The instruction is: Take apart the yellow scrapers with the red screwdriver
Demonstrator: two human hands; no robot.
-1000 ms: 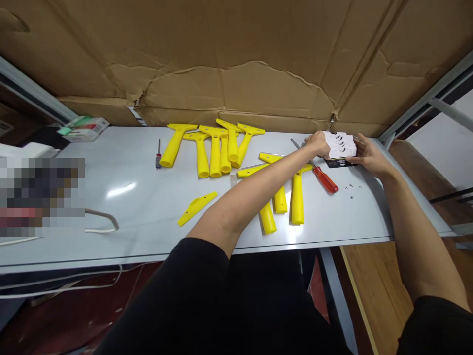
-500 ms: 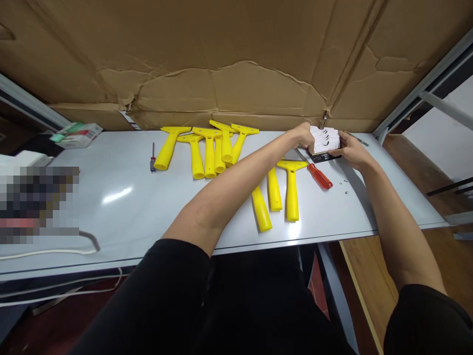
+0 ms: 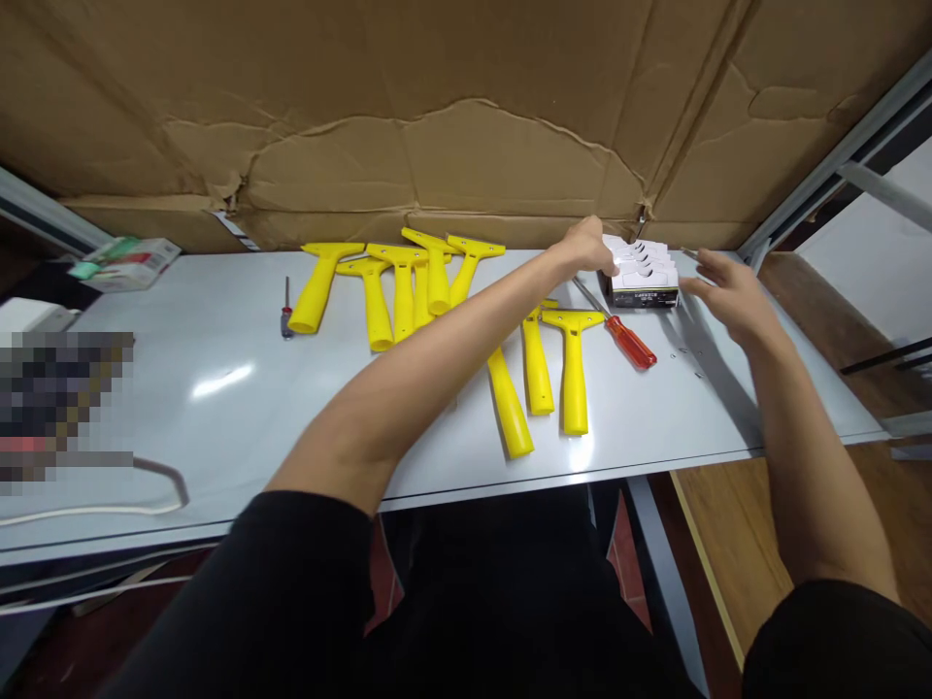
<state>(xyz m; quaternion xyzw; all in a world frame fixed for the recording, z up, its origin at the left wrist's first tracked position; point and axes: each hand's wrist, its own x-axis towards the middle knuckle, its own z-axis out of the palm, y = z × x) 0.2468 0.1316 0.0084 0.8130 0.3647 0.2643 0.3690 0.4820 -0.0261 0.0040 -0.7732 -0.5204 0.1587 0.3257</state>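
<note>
We see the left hand (image 3: 588, 245), fingers bent at the left edge of the white-and-black box (image 3: 645, 296) — whether they pinch it, we can't tell. Right hand (image 3: 730, 289): fingers spread, just beside the box's right end. Box sits back right on the worktop (image 3: 218, 427) — red screwdriver (image 3: 630, 343) in front, yellow T-shaped handles (image 3: 575, 383) leftward.

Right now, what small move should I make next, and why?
I'd probably bring your right hand against the right end of the white notched packs to square them: their tops look staggered, your left hand is at their left end, and the right is open beside them.
</note>
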